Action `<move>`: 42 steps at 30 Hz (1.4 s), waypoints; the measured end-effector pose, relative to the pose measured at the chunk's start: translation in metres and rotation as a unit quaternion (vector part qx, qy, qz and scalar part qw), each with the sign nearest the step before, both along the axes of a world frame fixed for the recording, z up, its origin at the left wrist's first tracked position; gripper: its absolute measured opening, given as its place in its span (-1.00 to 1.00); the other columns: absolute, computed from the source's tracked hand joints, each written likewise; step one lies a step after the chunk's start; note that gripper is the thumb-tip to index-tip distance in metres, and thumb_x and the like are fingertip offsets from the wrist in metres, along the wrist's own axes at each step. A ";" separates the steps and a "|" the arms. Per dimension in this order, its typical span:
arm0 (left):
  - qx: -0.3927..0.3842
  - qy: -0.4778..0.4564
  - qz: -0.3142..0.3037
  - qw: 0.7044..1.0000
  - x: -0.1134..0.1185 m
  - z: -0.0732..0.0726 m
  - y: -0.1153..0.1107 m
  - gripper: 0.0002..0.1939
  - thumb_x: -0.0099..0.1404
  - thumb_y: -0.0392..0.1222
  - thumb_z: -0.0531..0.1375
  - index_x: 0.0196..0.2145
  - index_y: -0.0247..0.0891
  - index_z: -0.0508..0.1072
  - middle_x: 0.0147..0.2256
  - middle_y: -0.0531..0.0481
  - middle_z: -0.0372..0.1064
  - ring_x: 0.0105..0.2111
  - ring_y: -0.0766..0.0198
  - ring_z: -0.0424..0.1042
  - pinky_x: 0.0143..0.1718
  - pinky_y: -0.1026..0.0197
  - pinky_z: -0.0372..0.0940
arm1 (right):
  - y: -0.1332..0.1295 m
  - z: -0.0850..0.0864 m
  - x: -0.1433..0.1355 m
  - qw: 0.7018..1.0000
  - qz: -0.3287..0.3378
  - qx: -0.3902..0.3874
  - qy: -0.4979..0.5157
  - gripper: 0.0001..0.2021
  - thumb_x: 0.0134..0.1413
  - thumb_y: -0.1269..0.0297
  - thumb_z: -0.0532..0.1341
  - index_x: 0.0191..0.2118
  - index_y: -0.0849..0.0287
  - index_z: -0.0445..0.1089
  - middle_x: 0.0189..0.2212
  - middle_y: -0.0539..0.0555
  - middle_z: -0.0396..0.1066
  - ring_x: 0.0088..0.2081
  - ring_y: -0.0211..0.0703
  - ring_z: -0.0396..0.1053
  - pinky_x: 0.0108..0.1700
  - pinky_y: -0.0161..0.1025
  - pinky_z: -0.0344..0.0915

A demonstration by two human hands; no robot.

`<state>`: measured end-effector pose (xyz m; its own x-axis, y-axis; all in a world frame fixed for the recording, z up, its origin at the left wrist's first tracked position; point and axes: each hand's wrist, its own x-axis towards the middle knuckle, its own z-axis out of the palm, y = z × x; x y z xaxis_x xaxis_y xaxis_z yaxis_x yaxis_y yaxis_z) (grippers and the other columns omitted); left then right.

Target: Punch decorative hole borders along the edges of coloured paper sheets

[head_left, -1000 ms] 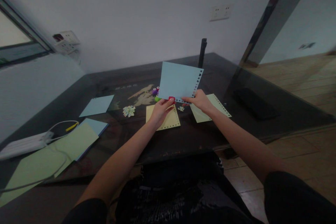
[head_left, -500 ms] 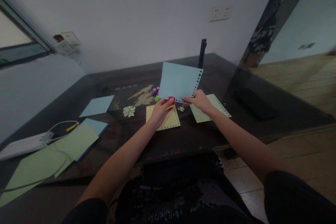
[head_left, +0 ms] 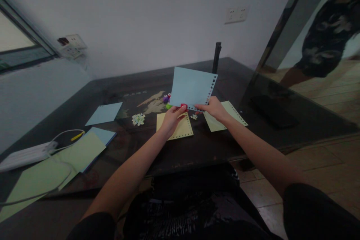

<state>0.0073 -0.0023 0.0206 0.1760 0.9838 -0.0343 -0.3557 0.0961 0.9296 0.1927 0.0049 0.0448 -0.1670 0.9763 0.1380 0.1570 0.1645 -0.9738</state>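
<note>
A sheet of light blue paper is held tilted above the table, small shaped holes running along its right and bottom edges. My left hand is closed on a small red craft punch at the sheet's bottom edge, thumb on top. The fingers of my right hand pinch the sheet near its lower right corner. Below lies a yellow sheet with holes along two edges, and a little heap of punched-out paper bits. Purple and green punches are partly hidden behind the blue sheet.
A pale green punched sheet lies at right, a larger heap of paper bits at left. Further left are a blue sheet, stacked paper and a white power strip with cable. A person stands beyond the table.
Both hands, the blue sheet and the red punch look unmoved. The person in the background has moved to the right and shows more fully.
</note>
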 end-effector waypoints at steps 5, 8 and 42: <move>0.000 -0.002 0.000 1.000 0.000 -0.001 0.000 -0.71 0.00 -0.09 0.37 -0.33 -0.26 0.49 -0.25 -0.04 0.42 -0.24 0.31 0.40 -0.17 0.24 0.20 | -0.001 0.002 0.000 1.000 -0.003 0.005 -0.010 -0.83 -0.14 0.23 0.32 -0.40 0.19 0.40 -0.38 0.15 0.51 -0.37 -0.05 0.46 -0.24 -0.08 0.47; -0.002 -0.001 0.001 1.000 0.000 -0.001 0.001 -0.71 0.00 -0.09 0.37 -0.33 -0.27 0.49 -0.25 -0.05 0.42 -0.24 0.30 0.40 -0.18 0.24 0.20 | -0.001 0.001 0.001 0.999 -0.003 0.009 -0.034 -0.82 -0.11 0.20 0.32 -0.40 0.19 0.41 -0.37 0.15 0.51 -0.33 -0.04 0.46 -0.22 -0.09 0.46; 0.005 -0.009 0.001 1.000 0.001 -0.003 0.001 -0.74 0.00 -0.11 0.37 -0.36 -0.27 0.50 -0.25 -0.05 0.45 -0.23 0.28 0.40 -0.15 0.21 0.20 | 0.002 -0.004 0.003 1.000 0.002 0.014 -0.007 -0.79 -0.15 0.21 0.34 -0.37 0.20 0.43 -0.34 0.15 0.51 -0.35 -0.05 0.46 -0.22 -0.07 0.48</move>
<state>0.0086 -0.0009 0.0179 0.1741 0.9845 -0.0216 -0.3726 0.0862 0.9240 0.1953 0.0071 0.0408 -0.1737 0.9712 0.1631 0.1697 0.1927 -0.9665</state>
